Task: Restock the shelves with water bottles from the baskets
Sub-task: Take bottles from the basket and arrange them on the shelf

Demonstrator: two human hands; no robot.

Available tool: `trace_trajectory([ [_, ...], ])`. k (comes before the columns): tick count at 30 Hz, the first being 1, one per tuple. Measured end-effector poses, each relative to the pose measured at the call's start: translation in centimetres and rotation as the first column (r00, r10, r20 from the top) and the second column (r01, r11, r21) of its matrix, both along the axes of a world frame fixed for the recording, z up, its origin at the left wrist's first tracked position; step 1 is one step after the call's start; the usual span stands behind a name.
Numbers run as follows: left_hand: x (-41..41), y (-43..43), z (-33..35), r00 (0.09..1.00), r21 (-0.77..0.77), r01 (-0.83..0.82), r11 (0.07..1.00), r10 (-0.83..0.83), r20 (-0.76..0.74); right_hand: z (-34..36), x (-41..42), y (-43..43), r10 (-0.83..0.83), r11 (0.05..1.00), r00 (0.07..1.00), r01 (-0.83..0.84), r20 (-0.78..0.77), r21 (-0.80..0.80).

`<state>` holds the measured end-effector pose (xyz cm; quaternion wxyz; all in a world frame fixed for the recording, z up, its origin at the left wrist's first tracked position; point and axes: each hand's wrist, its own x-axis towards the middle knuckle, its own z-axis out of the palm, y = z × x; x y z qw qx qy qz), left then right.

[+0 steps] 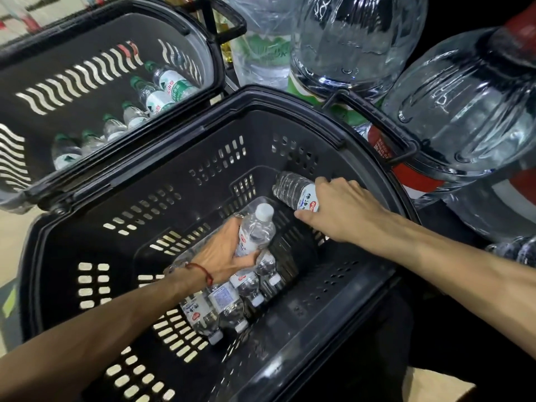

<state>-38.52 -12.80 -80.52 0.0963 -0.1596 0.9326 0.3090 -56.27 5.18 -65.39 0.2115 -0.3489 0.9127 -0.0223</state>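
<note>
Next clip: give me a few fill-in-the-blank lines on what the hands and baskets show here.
1. The left hand grips a bottle with a ___ cap.
2. The right hand grips a second bottle inside the same ___ as the left.
3. The bottles in the far basket have ___ caps.

Missing words: white; basket; green.

Both forearms are bare to the edge of view, lean, with tendons standing out along the right forearm (435, 256). A thin red cord bracelet (203, 271) circles the left wrist, its knotted loose end hanging beside the left grip (223, 250).
</note>
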Motion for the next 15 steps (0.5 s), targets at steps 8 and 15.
trace_trajectory([
  [8,0.0,1.6,-1.2,0.969,0.277,-0.238,0.931,0.249,-0.004,-0.1,0.2,0.5,0.051,0.999,0.998,-0.051,-0.038,-0.001],
  [15,-0.7,2.7,-0.8,0.916,0.415,-0.371,0.831,0.4,0.019,-0.1,0.3,0.4,0.057,0.998,0.998,-0.057,-0.036,0.005],
])
